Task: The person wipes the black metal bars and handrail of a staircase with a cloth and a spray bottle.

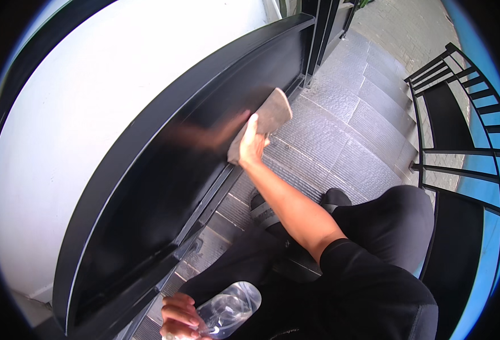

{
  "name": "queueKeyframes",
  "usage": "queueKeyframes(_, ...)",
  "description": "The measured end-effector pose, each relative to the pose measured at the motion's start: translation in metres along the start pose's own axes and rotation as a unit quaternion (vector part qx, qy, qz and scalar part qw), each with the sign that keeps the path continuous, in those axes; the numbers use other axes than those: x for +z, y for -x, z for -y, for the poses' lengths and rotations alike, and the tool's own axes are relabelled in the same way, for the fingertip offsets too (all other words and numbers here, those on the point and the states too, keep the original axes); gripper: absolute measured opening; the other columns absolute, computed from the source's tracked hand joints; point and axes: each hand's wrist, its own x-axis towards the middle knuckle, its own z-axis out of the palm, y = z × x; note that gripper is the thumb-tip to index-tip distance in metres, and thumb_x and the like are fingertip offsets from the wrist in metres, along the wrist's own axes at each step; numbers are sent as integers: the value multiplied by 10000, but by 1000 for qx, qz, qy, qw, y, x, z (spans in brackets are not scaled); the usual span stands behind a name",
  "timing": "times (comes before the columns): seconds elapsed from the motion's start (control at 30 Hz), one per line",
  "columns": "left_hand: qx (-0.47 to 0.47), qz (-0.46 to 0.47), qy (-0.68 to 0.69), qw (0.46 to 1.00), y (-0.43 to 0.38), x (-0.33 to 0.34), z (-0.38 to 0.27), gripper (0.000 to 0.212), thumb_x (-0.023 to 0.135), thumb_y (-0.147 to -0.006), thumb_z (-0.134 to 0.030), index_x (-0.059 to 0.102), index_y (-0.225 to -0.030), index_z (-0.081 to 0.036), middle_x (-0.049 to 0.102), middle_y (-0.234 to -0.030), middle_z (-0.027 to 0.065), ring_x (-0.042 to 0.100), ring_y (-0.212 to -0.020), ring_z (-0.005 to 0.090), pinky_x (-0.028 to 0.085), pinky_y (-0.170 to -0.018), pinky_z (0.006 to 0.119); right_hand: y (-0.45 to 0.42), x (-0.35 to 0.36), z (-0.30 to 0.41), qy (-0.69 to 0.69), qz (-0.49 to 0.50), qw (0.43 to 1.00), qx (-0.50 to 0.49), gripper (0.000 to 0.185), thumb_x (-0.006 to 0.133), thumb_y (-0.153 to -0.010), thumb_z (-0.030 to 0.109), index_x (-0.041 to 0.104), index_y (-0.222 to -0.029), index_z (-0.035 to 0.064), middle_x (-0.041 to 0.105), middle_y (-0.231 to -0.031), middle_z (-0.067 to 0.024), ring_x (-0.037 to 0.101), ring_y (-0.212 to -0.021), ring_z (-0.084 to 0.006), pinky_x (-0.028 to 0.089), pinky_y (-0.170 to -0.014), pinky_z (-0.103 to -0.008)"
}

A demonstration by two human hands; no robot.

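Observation:
My right hand [254,146] grips a folded grey-brown cloth [275,110], with the thumb laid along it. The cloth lies against the lower part of a glossy black panel [148,195] of a stair railing, and my forearm is mirrored in the panel's surface. Low in the picture, my left hand [177,316] is wrapped around one end of a clear plastic bottle [233,304] with clear liquid and a thin tube inside. The bottle is tilted over my lap; its top is hidden by my fingers and the picture's edge.
Grey ribbed stone steps [318,123] descend towards a paved ground [403,29]. On the right stands a second black metal railing [449,114] before a blue surface [471,182]. A white wall [63,140] rises behind the left railing. My sandalled feet [264,212] rest on the steps.

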Motion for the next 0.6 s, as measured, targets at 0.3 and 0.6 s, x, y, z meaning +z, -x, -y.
queueKeyframes(0.3, 27, 110, -58, 992, -36, 18, -6, 196, 688, -781, -250, 534, -849, -150, 526, -885, 72, 480, -856, 243, 434, -755, 442, -235, -36, -63, -43, -111, 992, 46, 926, 320, -858, 751, 273, -1493, 78, 268, -1554, -119, 193, -1439, -352, 62, -1168, -485)
queueKeyframes(0.6, 8, 0, -28, 1000, 0, 6, -5, 397, 888, -584, -269, 509, -693, -223, 514, -799, -43, 456, -815, 147, 388, -755, 337, -174, -22, -17, -57, -65, 994, 59, 918, 253, -890, 730, 235, -1500, 44, 216, -1562, -170, 145, -1451, -350, 81, -1183, -417)
